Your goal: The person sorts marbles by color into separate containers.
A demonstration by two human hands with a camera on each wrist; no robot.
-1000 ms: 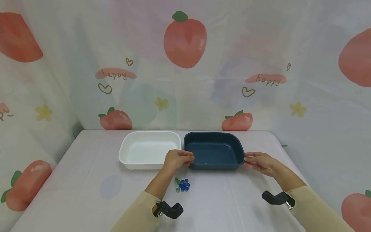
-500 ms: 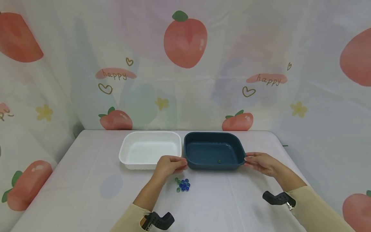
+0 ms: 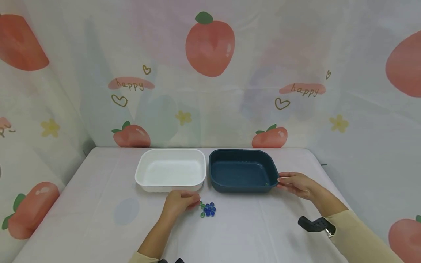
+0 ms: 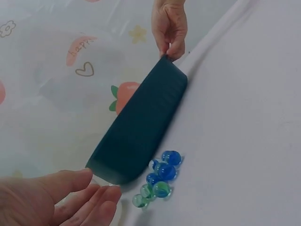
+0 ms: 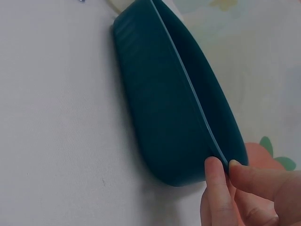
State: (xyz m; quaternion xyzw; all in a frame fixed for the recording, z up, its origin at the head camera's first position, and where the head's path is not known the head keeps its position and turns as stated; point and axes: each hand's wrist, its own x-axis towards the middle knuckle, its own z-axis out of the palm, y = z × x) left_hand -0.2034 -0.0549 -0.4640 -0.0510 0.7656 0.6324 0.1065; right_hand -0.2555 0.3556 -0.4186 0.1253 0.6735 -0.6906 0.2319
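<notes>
Pinching the blue tray (image 3: pixel 243 189), the right grip (image 3: pixel 297 185) points inward, the left grip (image 3: pixel 180 203) loose-fingered beside marbles (image 3: pixel 209 210).

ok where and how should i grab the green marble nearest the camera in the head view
Probably pinch that green marble across its widest part, bringing the left hand in from above and the left: it is round, with no flat face or handle, the blue marbles crowd its right, and its left side is free.

My green and blue marbles (image 3: pixel 209 210) cluster at lower centre; the navy tray (image 3: pixel 243 189) I pinch sits upright, right of centre.
</notes>
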